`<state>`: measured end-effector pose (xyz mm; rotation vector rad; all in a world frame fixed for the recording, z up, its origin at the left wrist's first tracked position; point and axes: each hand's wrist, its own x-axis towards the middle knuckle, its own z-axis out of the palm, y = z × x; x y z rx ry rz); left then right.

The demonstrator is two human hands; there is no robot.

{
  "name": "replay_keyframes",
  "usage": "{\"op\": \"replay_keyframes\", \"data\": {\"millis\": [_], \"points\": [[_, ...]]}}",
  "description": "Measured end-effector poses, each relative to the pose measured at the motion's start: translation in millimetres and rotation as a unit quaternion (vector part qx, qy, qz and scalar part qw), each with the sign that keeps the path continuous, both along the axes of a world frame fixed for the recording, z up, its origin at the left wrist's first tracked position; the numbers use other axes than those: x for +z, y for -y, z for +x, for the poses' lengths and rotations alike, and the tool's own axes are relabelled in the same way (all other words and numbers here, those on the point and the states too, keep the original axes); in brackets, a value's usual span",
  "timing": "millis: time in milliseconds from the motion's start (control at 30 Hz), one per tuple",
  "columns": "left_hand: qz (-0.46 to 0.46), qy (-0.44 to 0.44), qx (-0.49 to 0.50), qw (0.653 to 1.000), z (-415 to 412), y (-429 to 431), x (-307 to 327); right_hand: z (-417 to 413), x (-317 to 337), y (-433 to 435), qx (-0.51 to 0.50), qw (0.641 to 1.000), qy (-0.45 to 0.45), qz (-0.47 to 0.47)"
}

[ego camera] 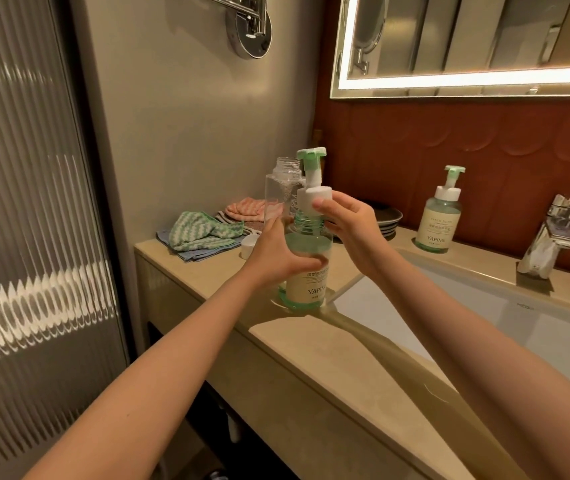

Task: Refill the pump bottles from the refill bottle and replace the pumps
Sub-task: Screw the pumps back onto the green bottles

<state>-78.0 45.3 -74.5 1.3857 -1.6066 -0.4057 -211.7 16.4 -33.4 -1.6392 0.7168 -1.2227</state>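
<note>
On the beige counter (311, 355) beside the sink (477, 317), your left hand (276, 252) grips the YAPING bottle (306, 287); your right hand (349, 220) pinches its pump (312, 198).

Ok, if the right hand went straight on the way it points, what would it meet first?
Likely the clear bottle just beyond the pump that the right hand grips; depth is unclear.

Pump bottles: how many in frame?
2. One bottle stands on the counter, gripped by the left hand, the right hand holding its pump over the neck. The other bottle stands behind the sink, left of the faucet, pump on. None seems hidden.
</note>
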Motion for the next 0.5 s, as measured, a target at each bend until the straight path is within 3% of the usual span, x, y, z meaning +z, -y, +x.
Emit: {"op": "replay_keyframes", "data": {"millis": [500], "points": [[0.011, -0.004, -0.005, 1.0, 0.3, 0.0, 0.9, -6.6, 19.2, 7.8, 0.0, 0.992, -0.117, -0.04]]}}
